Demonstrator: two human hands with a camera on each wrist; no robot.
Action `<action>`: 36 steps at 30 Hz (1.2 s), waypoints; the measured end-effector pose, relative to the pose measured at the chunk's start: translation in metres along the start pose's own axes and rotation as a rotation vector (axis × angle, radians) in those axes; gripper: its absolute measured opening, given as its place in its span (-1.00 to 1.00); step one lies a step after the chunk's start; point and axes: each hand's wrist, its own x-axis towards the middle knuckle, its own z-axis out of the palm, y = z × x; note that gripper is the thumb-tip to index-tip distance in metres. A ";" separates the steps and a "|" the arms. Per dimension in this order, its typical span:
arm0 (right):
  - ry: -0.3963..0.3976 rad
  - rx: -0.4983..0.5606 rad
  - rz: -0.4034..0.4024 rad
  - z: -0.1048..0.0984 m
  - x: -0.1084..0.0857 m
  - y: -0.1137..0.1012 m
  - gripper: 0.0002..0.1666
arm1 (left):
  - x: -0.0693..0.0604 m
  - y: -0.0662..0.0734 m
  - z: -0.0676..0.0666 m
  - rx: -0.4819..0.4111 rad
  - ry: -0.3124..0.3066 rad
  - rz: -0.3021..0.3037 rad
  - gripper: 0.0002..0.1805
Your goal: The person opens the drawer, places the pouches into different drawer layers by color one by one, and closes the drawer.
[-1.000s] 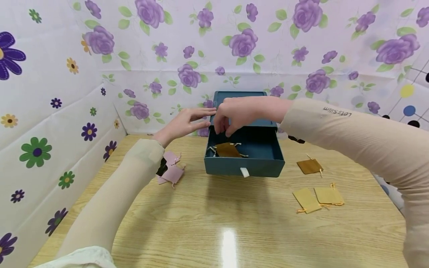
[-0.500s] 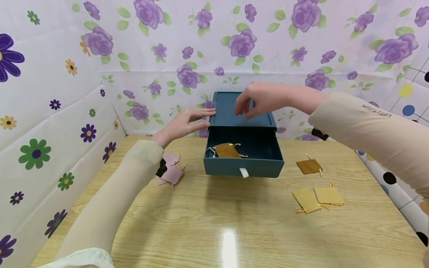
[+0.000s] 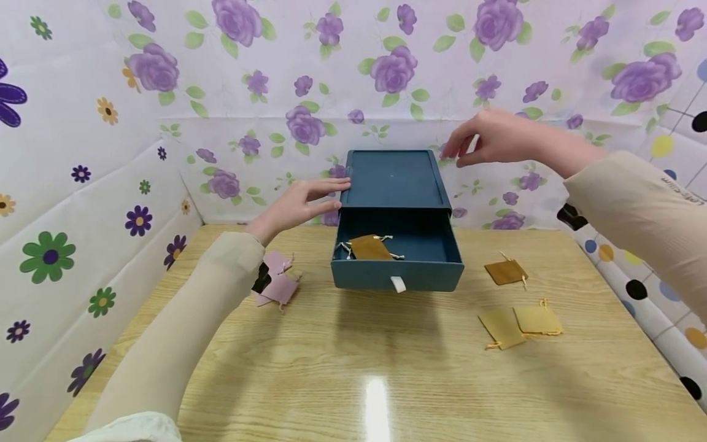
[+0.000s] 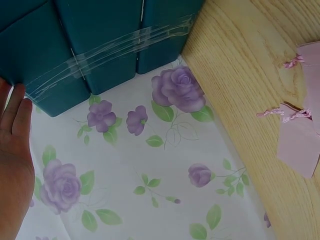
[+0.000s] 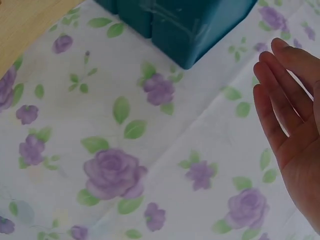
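A blue drawer box (image 3: 393,178) stands at the back of the table, its top drawer (image 3: 386,277) pulled out by a white tab. Inside the drawer, at the left, lies a brown drawstring pouch (image 3: 369,247) with pale cords; other cords show beside it. My left hand (image 3: 301,201) rests its straight fingers against the box's upper left edge. In the left wrist view, clear tape (image 4: 107,56) runs across the stacked units. My right hand (image 3: 499,140) hovers in the air to the right of the box, fingers loosely bent, holding nothing; its palm shows in the right wrist view.
On the wooden table (image 3: 309,368), another brown pouch (image 3: 506,272) lies to the right of the box. Two yellow pouches (image 3: 501,328) are nearer the front. Several pink pouches (image 3: 282,288) lie at the left, partly behind my left wrist. Flowered cloth (image 3: 265,80) hangs behind.
My right hand has moved from above the open drawer up and to the right, past the box. The left hand keeps its place; the pouches lie as before.
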 end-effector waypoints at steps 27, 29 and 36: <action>0.025 0.036 0.243 0.072 -0.066 0.097 -0.67 | -0.009 0.034 -0.004 0.003 -0.005 -0.015 -0.51; 0.027 0.042 0.258 0.079 -0.069 0.101 -0.66 | -0.009 0.034 -0.004 0.007 -0.006 -0.015 -0.50; 0.031 0.067 0.282 0.101 -0.078 0.112 -0.63 | -0.009 0.036 -0.004 0.016 -0.009 -0.020 -0.50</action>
